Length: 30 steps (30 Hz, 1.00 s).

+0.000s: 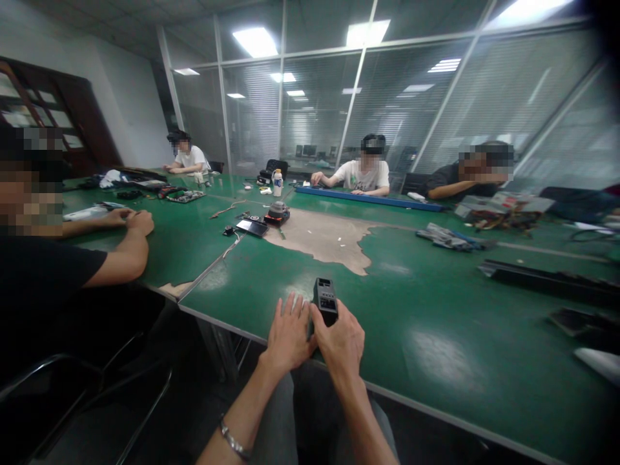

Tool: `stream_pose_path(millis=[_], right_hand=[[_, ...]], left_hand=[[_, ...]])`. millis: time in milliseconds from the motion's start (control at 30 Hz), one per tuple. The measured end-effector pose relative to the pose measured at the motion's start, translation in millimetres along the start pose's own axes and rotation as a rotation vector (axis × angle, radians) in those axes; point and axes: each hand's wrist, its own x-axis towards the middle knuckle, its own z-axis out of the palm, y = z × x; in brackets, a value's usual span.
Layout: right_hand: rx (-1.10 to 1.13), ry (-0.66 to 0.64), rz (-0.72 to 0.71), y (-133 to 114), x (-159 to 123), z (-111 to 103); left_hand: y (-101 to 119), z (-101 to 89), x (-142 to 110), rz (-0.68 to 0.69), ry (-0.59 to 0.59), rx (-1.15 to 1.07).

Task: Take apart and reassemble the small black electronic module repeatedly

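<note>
A small black box-shaped device [325, 298] with several openings in its upper face stands on the green table [411, 303] close to the front edge. My right hand [341, 339] grips its near end, thumb on the left side and fingers round the right. Just left of the device, my left hand [290, 329] lies flat on the tabletop with its fingers stretched forward. Its thumb side is close to my right thumb; whether they touch, I cannot tell. The underside of the device is hidden.
Bare brown patch [329, 239] marks the table's middle. Beyond lie a dark flat panel [252, 227], a black and orange device [277, 213], a bottle [277, 183] and a long blue bar [368, 199]. Gloves [448, 237] and dark strips [547, 278] lie right. Several people sit around.
</note>
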Motion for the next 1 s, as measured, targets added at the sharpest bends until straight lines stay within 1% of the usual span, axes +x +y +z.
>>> stream_pose_path(millis=[200, 367, 600, 733, 1000], right_hand=[[0.008, 0.033, -0.01, 0, 4, -9], [-0.003, 0.058, -0.016, 7, 7, -15], [-0.052, 0.102, -0.029, 25, 9, -23], [-0.08, 0.119, -0.013, 38, 9, -25], [-0.097, 0.076, 0.059, 56, 5, -27]], left_hand=[[1, 1.9, -1, 0.001, 0.014, 0.007], [1, 5.2, 0, -0.013, 0.025, 0.016], [0, 9.4, 0, -0.009, 0.073, 0.012], [0, 10.4, 1, -0.013, 0.074, 0.001], [2, 9.1, 1, -0.007, 0.087, 0.024]])
